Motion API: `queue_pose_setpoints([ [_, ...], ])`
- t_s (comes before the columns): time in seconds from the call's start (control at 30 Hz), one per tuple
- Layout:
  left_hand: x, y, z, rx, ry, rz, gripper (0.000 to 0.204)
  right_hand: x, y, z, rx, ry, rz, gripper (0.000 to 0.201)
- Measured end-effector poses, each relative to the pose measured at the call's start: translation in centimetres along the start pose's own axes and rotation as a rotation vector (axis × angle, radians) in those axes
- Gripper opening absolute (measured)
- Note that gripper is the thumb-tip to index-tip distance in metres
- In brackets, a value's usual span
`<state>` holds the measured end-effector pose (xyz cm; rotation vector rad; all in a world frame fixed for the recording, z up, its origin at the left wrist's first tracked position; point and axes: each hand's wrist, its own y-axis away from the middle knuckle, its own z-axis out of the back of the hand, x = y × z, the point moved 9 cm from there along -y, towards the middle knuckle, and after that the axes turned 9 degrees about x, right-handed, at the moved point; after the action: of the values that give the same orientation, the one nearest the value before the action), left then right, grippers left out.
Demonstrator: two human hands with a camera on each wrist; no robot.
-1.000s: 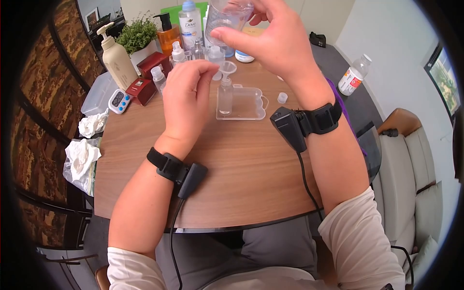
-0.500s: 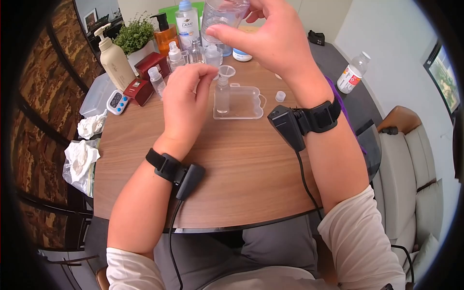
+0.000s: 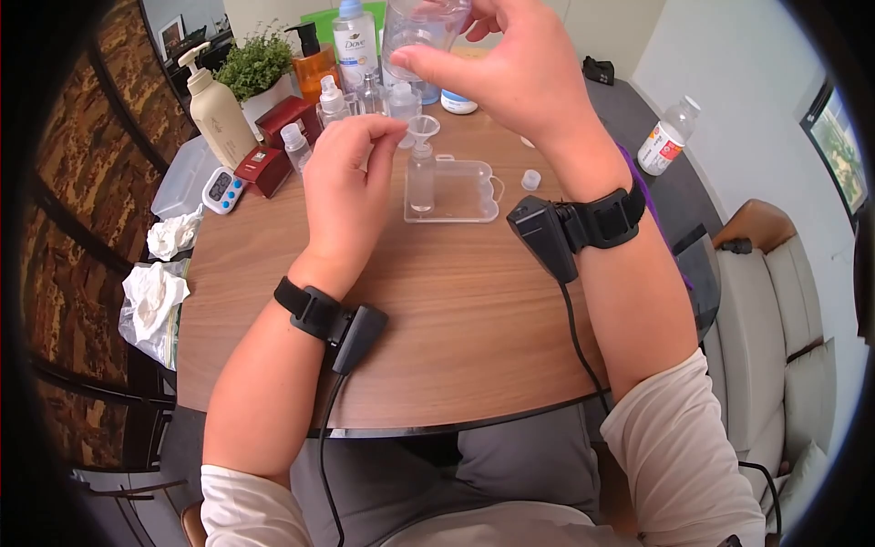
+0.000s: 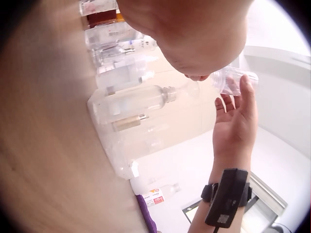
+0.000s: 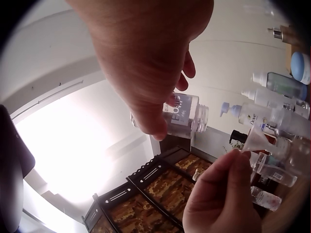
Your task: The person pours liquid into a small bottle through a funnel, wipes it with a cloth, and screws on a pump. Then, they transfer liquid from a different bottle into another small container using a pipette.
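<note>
In the head view, my left hand point(image 3: 351, 178) pinches the rim of a small clear funnel point(image 3: 423, 129). The funnel sits in the neck of a small clear bottle point(image 3: 421, 182), which stands upright at the left end of a shallow clear plastic case point(image 3: 465, 196). My right hand point(image 3: 529, 73) grips a larger clear bottle point(image 3: 421, 36) between thumb and fingers, above the funnel. Its threaded mouth faces downward, as the right wrist view shows of this labelled bottle point(image 5: 182, 115). The left wrist view has the funnel point(image 4: 189, 90) partly behind my left hand.
A small clear cap point(image 3: 530, 180) lies right of the case. Behind stand several small bottles, a Dove bottle point(image 3: 355, 46), an amber pump bottle point(image 3: 315, 64) and a beige pump bottle point(image 3: 219, 118). A timer point(image 3: 222, 190) and red boxes point(image 3: 264, 170) are at left, a labelled bottle point(image 3: 668, 137) at right.
</note>
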<state>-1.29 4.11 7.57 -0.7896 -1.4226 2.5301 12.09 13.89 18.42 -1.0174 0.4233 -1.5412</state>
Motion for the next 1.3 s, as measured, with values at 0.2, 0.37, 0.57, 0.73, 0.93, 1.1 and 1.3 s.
queue_pose_setpoints([
  [0.2,-0.4,0.0,0.4,-0.006,-0.014,0.007,0.01,0.1,0.2,-0.5,0.052,-0.012,-0.049,0.086],
  [0.37,0.4,-0.1,1.4,-0.094,0.075,0.076,0.009,-1.7,0.3,-1.5,0.152,-0.054,-0.129,0.088],
  [0.57,0.7,0.0,1.2,-0.07,0.071,0.078,0.008,-1.5,0.1,-1.8,0.18,-0.033,-0.132,0.091],
  [0.73,0.5,0.0,1.1,-0.069,0.1,0.083,0.009,-1.9,0.2,-1.9,0.099,-0.039,-0.004,0.085],
  [0.93,0.4,0.1,1.1,-0.063,0.1,0.078,0.01,-2.2,0.3,-2.0,0.106,-0.07,-0.074,0.086],
  [1.1,0.2,-0.1,1.1,-0.069,0.086,0.073,0.009,-1.7,0.3,-2.2,0.17,-0.042,-0.085,0.085],
  [1.3,0.1,-0.1,1.1,-0.072,0.091,0.06,0.008,-2.3,0.0,-1.3,0.108,-0.109,-0.088,0.089],
])
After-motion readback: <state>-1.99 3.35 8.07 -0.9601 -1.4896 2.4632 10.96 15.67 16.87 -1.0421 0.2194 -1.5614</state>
